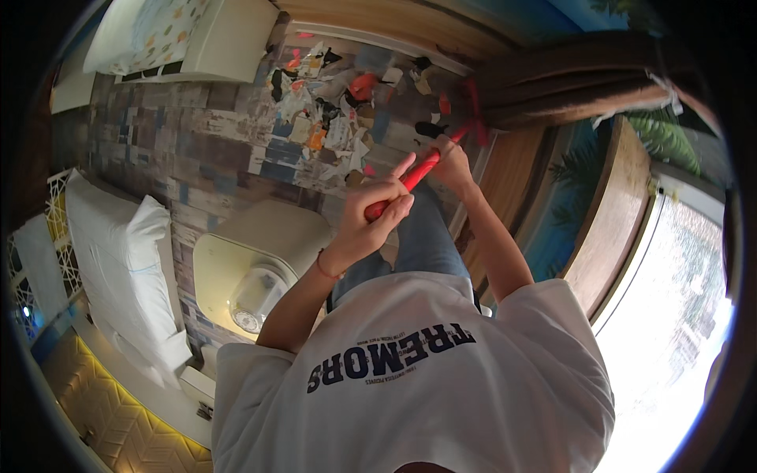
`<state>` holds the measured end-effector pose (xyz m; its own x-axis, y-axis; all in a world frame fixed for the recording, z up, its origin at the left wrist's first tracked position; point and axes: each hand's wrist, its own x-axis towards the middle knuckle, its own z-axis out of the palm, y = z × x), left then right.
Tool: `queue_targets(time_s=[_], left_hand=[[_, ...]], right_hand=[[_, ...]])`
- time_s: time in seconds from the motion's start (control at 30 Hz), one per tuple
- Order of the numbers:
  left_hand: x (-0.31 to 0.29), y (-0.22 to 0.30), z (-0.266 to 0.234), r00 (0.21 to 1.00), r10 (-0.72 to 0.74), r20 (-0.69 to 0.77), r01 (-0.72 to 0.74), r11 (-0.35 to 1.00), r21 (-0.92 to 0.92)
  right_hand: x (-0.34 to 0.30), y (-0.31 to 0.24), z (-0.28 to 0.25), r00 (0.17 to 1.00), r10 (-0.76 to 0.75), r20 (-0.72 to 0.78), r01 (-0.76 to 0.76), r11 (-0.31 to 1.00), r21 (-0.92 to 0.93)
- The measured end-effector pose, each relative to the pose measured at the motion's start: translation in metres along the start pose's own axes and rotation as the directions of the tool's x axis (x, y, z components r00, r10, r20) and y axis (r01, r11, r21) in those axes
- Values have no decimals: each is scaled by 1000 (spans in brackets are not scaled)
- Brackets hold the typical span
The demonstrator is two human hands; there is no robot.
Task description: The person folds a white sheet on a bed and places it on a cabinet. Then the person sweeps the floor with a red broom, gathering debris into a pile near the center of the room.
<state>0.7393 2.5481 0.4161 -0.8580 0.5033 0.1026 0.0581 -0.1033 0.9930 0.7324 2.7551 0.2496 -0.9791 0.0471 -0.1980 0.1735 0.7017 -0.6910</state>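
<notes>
Both my hands hold a long red broom (423, 170), its handle slanting up and away to the right. My left hand (372, 211) is closed round the handle's near end, with one finger lifted along it. Further up the shaft, my right hand (453, 164) grips it. The red broom head is blurred, low beside a curtain and the wall, so its bristles are hard to make out. Left of it, a heap of torn paper and plastic scraps (335, 130) lies spread over the plank-patterned floor (197, 146). A black scrap (430, 128) lies near my right hand.
A cream side table (213, 276) with a clear round container (256, 299) stands at my left, beyond it a bed with a white pillow (118, 268). A white cabinet (233, 39) is at the far left. A brown curtain (568, 79) and a wooden panel (611, 213) flank the right side.
</notes>
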Motion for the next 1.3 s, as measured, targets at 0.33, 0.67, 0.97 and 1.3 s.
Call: queue_targets(time_s=[0.33,0.67,0.97,1.3], left_hand=[[79,-57,20,841,-372,-391,376,924,-70],[102,66,-12,873,-77,-482,261,908,328],[79,21,-10,943,-275,-189,305,939,157],[114,24,-59,986,-25,-162,107,845,523]], right_hand=[[92,54,26,987,126,102,-135,987,86],[145,-82,22,939,-326,104,262,880,397],[24,16,51,998,-47,47,32,959,282],[142,-56,102,959,-207,-192,277,554,785]])
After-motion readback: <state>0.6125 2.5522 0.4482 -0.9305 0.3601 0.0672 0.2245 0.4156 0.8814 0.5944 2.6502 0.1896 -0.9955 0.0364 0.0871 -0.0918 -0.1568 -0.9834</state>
